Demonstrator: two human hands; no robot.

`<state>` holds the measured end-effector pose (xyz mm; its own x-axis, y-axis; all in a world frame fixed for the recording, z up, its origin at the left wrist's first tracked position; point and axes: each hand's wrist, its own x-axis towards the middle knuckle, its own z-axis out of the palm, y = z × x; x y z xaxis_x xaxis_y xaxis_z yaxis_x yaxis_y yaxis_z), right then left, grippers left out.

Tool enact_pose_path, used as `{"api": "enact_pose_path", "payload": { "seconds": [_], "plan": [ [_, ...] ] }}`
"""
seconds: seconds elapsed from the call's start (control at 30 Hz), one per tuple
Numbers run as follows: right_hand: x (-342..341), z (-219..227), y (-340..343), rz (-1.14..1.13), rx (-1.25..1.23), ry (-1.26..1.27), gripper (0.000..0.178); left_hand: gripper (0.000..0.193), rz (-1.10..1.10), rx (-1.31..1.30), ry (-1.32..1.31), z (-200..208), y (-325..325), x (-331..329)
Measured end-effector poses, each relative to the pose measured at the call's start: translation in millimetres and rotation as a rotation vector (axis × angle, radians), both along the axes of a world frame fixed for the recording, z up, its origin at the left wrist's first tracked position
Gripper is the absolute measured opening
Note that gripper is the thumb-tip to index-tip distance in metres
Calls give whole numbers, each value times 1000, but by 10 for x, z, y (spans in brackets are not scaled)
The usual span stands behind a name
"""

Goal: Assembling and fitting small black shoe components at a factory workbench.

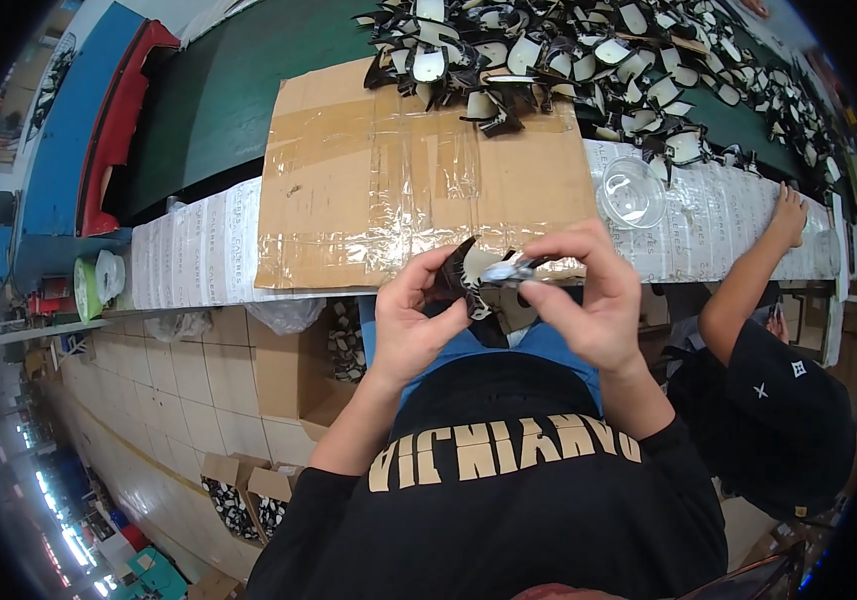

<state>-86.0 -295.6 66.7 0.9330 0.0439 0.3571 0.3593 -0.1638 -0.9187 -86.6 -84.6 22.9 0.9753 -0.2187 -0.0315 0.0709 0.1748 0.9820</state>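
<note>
Dark pale-lined piece (462,268) is pinched between thumb and fingers of the left hand (414,322) by the cardboard's (333,205) near edge, silvery item (510,272) is fingertip-pinched by the right hand (596,290); either could be dropped if grip slips.

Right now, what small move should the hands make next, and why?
Perhaps ease the small shiny item in the right hand toward the dark, pale-lined piece: the left hand holds that piece, and the two things appear close together.
</note>
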Motion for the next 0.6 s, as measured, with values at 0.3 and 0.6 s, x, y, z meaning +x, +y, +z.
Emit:
{"api": "enact_pose_path", "payload": {
  "seconds": [0.3, 0.6],
  "plan": [
    [24, -27, 132, 18, -152, -88, 31, 51, 15, 62, -59, 74, 40, -4],
    [-74, 7, 27, 123, 108, 110, 32, 53, -3, 98, -61, 36, 92, 16]
  ]
}}
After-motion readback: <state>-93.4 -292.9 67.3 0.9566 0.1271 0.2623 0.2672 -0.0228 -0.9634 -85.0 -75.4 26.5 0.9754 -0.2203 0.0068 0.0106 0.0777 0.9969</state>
